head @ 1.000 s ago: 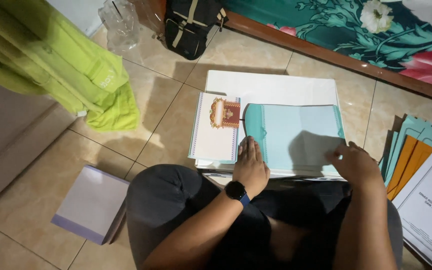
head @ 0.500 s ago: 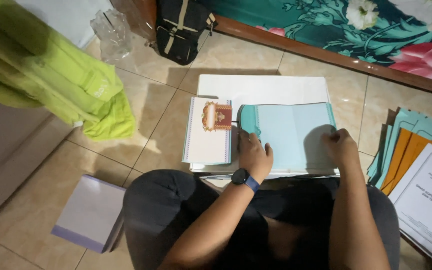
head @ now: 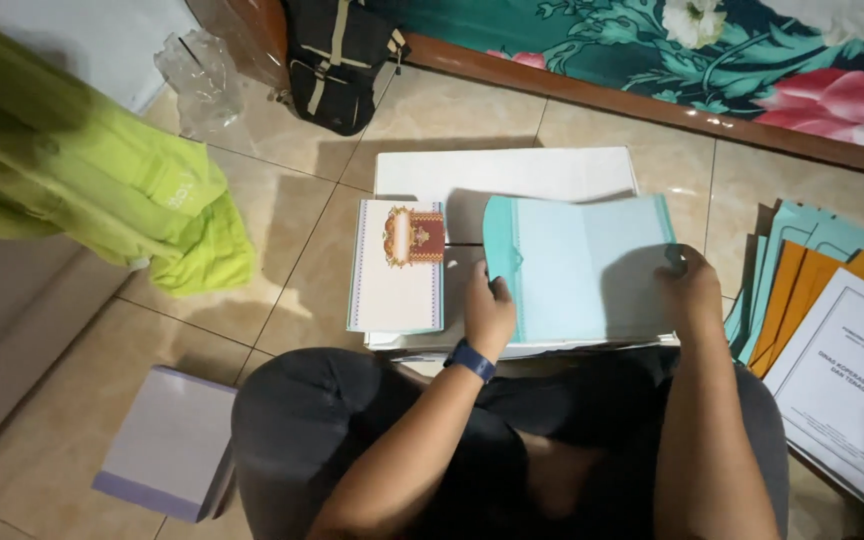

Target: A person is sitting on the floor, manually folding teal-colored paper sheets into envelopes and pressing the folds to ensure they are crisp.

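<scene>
The left hand has its fingers curled over the left edge of a light teal folder, thumb on top, pinching that edge; a dark watch sits on its wrist. The right hand grips the folder's right edge in the same way, fingers wrapped round the border and partly in shadow. The folder lies open-faced and nearly flat between the two hands, on top of a large white board that rests on the tiled floor just ahead of the person's dark-clad knees. Just left of the folder, on the same board, lies a white booklet with a red and gold emblem near its top. To the right sits a fanned pile of teal and orange folders under a printed white sheet. Further left, a white stack of paper lies by the knee, a lime-green garment hangs, and a black bag stands near crumpled clear plastic.
</scene>
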